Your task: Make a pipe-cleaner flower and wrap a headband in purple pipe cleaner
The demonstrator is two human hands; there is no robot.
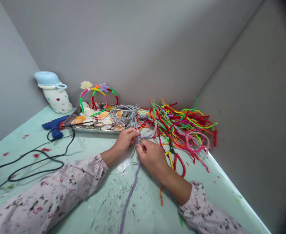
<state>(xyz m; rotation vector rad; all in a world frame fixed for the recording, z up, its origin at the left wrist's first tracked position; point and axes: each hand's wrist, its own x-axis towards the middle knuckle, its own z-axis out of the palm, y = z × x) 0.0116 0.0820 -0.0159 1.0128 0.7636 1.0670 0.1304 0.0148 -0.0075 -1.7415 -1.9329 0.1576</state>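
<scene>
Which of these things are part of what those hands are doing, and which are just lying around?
Part of the work:
purple pipe cleaner, pinched by the left hand and right hand
probably also the pipe-cleaner pile and scissors

Seemingly just lying about:
white bottle
blue glue gun
flower-topped hoops
white scrap

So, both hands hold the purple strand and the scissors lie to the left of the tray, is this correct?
Not quite: the scissors lie right of the tray, as the head view shows. The left hand and right hand do hold the purple strand.
</scene>
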